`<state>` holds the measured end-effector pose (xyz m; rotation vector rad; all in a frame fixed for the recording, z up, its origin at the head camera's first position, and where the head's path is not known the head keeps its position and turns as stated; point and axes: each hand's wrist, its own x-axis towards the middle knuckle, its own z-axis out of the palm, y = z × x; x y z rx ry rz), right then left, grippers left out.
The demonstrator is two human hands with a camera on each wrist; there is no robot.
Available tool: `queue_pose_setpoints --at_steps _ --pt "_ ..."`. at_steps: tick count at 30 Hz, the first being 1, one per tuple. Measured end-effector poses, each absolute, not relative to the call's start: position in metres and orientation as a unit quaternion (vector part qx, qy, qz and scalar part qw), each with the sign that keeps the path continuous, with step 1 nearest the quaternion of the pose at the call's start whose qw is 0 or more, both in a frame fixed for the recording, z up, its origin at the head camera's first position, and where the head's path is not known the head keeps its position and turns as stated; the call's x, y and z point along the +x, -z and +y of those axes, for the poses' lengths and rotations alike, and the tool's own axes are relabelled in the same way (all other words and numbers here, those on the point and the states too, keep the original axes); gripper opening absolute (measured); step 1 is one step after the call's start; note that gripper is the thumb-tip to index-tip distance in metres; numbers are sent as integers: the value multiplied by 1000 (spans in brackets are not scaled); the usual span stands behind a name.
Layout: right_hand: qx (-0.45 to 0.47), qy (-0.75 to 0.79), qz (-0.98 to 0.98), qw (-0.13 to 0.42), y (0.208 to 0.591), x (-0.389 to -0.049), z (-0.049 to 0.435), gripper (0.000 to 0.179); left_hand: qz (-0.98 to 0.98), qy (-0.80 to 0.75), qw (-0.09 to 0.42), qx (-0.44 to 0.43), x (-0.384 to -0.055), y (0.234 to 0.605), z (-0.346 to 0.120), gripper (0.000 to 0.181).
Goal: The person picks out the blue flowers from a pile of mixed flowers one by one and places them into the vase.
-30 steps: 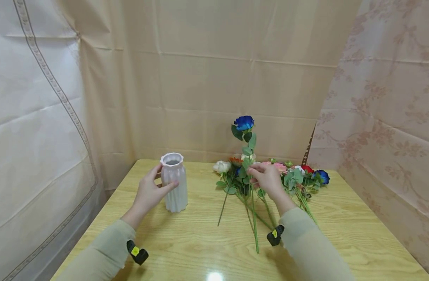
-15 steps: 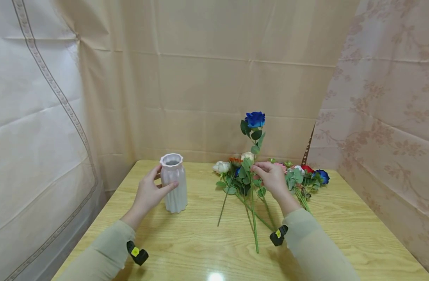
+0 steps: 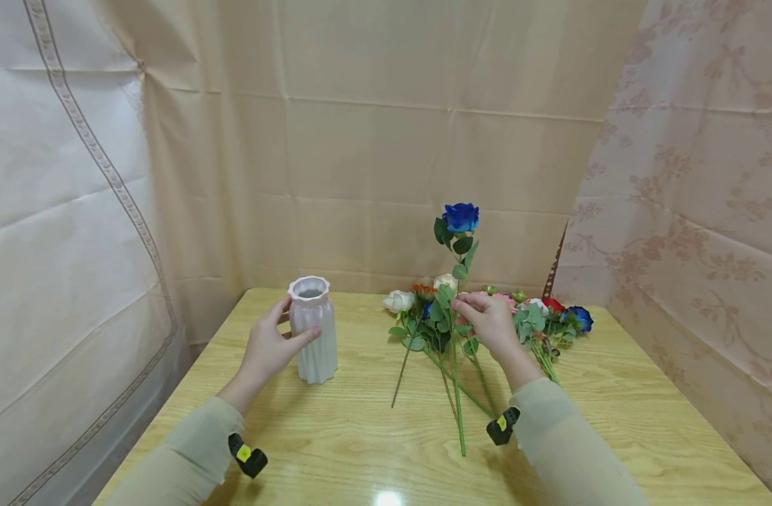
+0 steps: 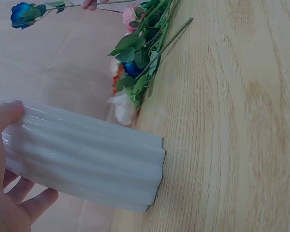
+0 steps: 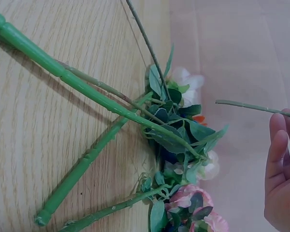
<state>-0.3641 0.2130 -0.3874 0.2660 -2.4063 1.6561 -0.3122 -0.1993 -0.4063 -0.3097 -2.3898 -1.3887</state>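
A white fluted vase stands upright on the table at left of centre. My left hand grips it around its upper side, the thumb across the front; the left wrist view shows the fingers on the other side of the vase. My right hand pinches the stem of a blue rose, holding it upright above the other flowers. In the right wrist view the cut end of the held stem pokes out past the fingers, clear of the table.
Artificial flowers lie along the back right of the wooden table: white roses, an orange flower, a red flower and another blue rose. Several green stems point toward the front edge. A beige cloth hangs behind.
My right hand has shifted a little to the right with the blue rose, mostly in the first half second. My left hand and the vase stay put.
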Motion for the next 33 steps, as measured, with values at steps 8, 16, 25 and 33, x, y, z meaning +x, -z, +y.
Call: queue_pose_setpoints --at_steps 8,16,25,33 --pt "90 -568 -812 100 389 -364 214 37 -847 488 180 -108 -313 406 -198 93" --pt "108 -567 -810 106 388 -361 216 31 -851 484 179 -103 -312 404 -197 92" --pt "114 -565 -811 103 386 -359 216 35 -847 479 207 -101 -314 398 -193 88" --pt "115 -568 -810 91 385 -357 216 31 -838 472 253 -103 -310 382 -187 90"
